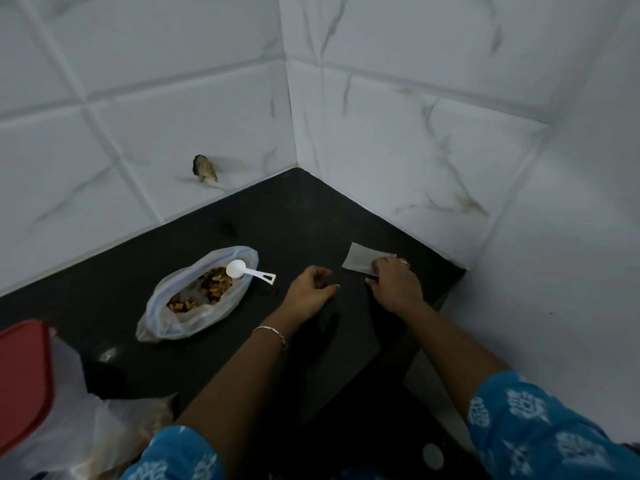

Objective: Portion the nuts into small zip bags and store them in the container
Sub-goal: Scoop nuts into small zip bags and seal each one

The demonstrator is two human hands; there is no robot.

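Now your right hand (393,284) presses flat on a small zip bag (360,258); your left hand (311,289) rests loosely curled, empty, on the black surface (294,220).

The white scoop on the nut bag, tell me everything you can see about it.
The white scoop looks like plastic, with a round bowl and a flat handle ending in a triangular cut-out. It lies across the open mouth of the big clear bag, bowl over the nuts, handle sticking out right over the black counter. The bowl looks empty. Neither hand touches it.
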